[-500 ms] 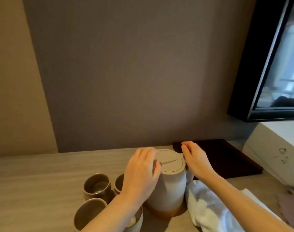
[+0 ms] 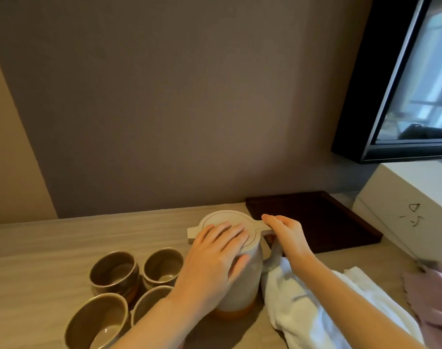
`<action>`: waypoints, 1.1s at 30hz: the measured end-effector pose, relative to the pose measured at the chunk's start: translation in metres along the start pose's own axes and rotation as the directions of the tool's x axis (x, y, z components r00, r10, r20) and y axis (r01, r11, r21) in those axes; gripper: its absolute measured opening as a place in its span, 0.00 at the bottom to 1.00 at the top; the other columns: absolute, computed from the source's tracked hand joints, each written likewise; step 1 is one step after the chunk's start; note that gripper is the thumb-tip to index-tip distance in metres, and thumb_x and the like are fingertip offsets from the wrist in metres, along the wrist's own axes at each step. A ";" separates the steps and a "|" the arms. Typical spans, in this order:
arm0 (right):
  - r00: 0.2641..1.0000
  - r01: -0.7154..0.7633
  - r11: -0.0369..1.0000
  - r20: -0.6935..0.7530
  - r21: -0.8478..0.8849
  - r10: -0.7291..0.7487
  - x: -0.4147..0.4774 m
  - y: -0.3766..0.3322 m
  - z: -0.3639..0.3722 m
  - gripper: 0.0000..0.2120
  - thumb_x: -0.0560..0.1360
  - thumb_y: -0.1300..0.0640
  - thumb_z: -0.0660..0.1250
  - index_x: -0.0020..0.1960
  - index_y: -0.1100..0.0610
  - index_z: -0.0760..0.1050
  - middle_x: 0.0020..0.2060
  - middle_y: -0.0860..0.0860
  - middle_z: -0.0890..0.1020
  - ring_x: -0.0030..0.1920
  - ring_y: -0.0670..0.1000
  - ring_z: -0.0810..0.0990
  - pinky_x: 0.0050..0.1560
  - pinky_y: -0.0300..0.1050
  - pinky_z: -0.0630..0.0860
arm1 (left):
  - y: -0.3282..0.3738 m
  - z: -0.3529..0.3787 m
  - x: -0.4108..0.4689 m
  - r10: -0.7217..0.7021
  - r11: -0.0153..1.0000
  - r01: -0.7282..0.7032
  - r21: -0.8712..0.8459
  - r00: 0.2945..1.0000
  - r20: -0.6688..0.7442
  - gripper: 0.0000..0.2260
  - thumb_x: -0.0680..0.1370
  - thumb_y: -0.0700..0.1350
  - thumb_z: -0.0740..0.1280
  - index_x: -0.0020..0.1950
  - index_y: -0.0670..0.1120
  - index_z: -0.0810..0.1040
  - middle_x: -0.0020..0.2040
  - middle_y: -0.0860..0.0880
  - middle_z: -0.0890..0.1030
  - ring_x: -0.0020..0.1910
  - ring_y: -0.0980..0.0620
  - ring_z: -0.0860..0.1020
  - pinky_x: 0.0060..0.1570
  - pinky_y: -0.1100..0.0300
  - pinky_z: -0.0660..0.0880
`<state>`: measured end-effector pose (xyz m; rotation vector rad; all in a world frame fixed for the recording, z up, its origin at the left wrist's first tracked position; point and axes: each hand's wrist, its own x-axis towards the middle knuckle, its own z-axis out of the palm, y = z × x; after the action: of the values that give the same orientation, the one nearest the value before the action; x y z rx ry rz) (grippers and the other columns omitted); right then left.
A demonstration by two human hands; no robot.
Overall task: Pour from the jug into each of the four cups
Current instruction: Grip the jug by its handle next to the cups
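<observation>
The jug [image 2: 240,280], upright on the bench [image 2: 51,243] beside the four cups [image 2: 114,270], is best steadied by the left hand's [image 2: 215,258] flat, straight fingers [image 2: 230,234] on its lid [image 2: 222,217] until the handle [image 2: 274,255], under the right hand's [image 2: 288,235] loose fingers [image 2: 270,219], is gripped firmly.

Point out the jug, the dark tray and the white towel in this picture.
jug [image 2: 251,280]: head view, on its pale side wall.
dark tray [image 2: 315,217]: head view, on its bare floor.
white towel [image 2: 298,314]: head view, on its crumpled middle.
</observation>
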<state>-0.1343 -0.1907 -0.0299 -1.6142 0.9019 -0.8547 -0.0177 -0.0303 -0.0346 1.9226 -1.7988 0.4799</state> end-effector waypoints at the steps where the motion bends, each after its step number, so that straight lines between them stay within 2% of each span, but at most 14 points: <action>1: 1.000 -0.007 1.000 0.019 0.028 0.007 -0.007 0.001 -0.001 0.20 0.75 0.48 0.67 0.46 0.67 0.78 0.44 0.65 0.81 0.48 0.62 0.80 0.50 0.49 0.77 | -0.004 -0.001 -0.002 0.020 1.000 -0.020 -0.011 1.000 -0.002 0.22 0.82 0.58 0.49 0.69 0.53 0.74 0.67 0.56 0.76 0.69 0.56 0.71 0.69 0.55 0.64; 3: 0.999 -0.016 0.996 0.040 0.084 0.012 -0.018 0.005 -0.001 0.20 0.75 0.45 0.66 0.44 0.64 0.80 0.42 0.62 0.83 0.49 0.61 0.80 0.49 0.47 0.77 | -0.010 -0.005 -0.004 0.049 0.998 -0.049 -0.037 0.999 0.005 0.24 0.83 0.59 0.46 0.70 0.52 0.74 0.68 0.56 0.76 0.70 0.56 0.70 0.70 0.54 0.62; 5: 0.999 -0.032 0.989 0.040 0.141 0.026 -0.022 0.006 0.001 0.21 0.74 0.43 0.67 0.44 0.63 0.80 0.42 0.63 0.83 0.48 0.63 0.81 0.49 0.47 0.77 | -0.013 -0.006 -0.006 0.065 0.997 -0.066 -0.049 0.998 -0.022 0.24 0.83 0.59 0.48 0.70 0.52 0.74 0.68 0.56 0.76 0.70 0.56 0.70 0.70 0.53 0.62; 9: 0.998 -0.059 0.969 0.024 0.241 0.055 -0.025 0.007 0.007 0.34 0.64 0.37 0.69 0.47 0.70 0.77 0.44 0.70 0.79 0.44 0.62 0.76 0.47 0.51 0.73 | -0.013 -0.003 -0.009 0.039 0.998 -0.041 -0.050 0.998 -0.048 0.20 0.81 0.56 0.55 0.70 0.51 0.73 0.69 0.55 0.75 0.72 0.57 0.68 0.71 0.52 0.64; 13: 0.983 -0.138 0.933 -0.070 0.333 0.171 -0.025 0.010 0.017 0.41 0.56 0.35 0.70 0.55 0.65 0.75 0.50 0.65 0.80 0.54 0.61 0.79 0.52 0.53 0.77 | -0.014 -0.005 -0.011 0.056 0.998 -0.058 -0.032 0.997 -0.049 0.22 0.80 0.56 0.55 0.70 0.50 0.74 0.69 0.54 0.75 0.72 0.57 0.68 0.71 0.51 0.63; 15: 0.977 -0.155 0.920 -0.081 0.360 0.196 -0.024 0.009 0.019 0.36 0.59 0.37 0.70 0.55 0.65 0.75 0.49 0.63 0.81 0.53 0.61 0.80 0.48 0.50 0.77 | -0.015 -0.007 -0.011 0.083 0.996 -0.083 -0.011 0.995 -0.046 0.22 0.79 0.55 0.55 0.69 0.48 0.74 0.69 0.52 0.75 0.71 0.55 0.69 0.71 0.50 0.63; 18: 0.976 -0.135 0.903 -0.104 0.407 0.193 -0.026 0.001 0.021 0.20 0.71 0.46 0.67 0.43 0.65 0.78 0.38 0.58 0.82 0.44 0.58 0.80 0.46 0.49 0.74 | -0.016 -0.012 -0.012 0.067 0.997 -0.069 -0.020 0.996 -0.062 0.22 0.79 0.53 0.56 0.69 0.46 0.75 0.68 0.50 0.76 0.70 0.54 0.70 0.70 0.49 0.65; 19: 0.973 -0.137 0.900 -0.114 0.414 0.201 -0.027 -0.003 0.022 0.19 0.70 0.46 0.67 0.41 0.64 0.78 0.37 0.59 0.82 0.43 0.58 0.79 0.47 0.52 0.74 | -0.016 -0.013 -0.013 0.056 0.998 -0.058 -0.029 0.996 -0.071 0.22 0.79 0.53 0.56 0.69 0.46 0.75 0.68 0.50 0.77 0.70 0.54 0.71 0.70 0.49 0.65; 22: 0.966 -0.148 0.887 -0.129 0.438 0.225 -0.031 -0.015 0.022 0.23 0.64 0.43 0.68 0.44 0.64 0.78 0.39 0.61 0.81 0.43 0.59 0.78 0.50 0.58 0.77 | -0.015 -0.019 -0.014 0.023 0.998 -0.030 -0.060 0.995 -0.102 0.22 0.79 0.53 0.56 0.69 0.46 0.75 0.67 0.49 0.77 0.70 0.54 0.70 0.69 0.51 0.65; 23: 0.967 -0.139 0.884 -0.131 0.446 0.219 -0.033 -0.019 0.021 0.21 0.66 0.44 0.68 0.43 0.63 0.78 0.39 0.60 0.80 0.41 0.58 0.78 0.46 0.55 0.77 | -0.014 -0.023 -0.014 0.016 0.997 -0.024 -0.071 0.994 -0.111 0.22 0.79 0.53 0.57 0.69 0.46 0.75 0.67 0.49 0.77 0.70 0.54 0.70 0.70 0.52 0.65; 26: 0.971 -0.088 0.881 -0.157 0.464 0.180 -0.037 -0.036 0.015 0.12 0.73 0.50 0.68 0.37 0.58 0.76 0.31 0.53 0.78 0.29 0.47 0.73 0.32 0.40 0.69 | -0.008 -0.037 -0.011 0.006 0.995 -0.021 -0.100 0.989 -0.150 0.21 0.79 0.53 0.58 0.69 0.46 0.75 0.68 0.49 0.77 0.70 0.55 0.69 0.70 0.54 0.64; 33: 0.965 -0.017 0.890 -0.225 0.456 0.133 -0.061 -0.081 0.006 0.11 0.73 0.53 0.66 0.34 0.57 0.73 0.21 0.46 0.72 0.22 0.43 0.67 0.24 0.36 0.64 | 0.009 -0.082 -0.014 -0.087 0.976 0.037 -0.214 0.970 -0.225 0.19 0.79 0.54 0.63 0.68 0.48 0.76 0.67 0.52 0.77 0.70 0.58 0.70 0.69 0.64 0.64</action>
<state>-0.1461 -0.1205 0.0432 -1.0755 0.8550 -1.1370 -0.0228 0.0264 0.0270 1.6978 -1.5676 0.4557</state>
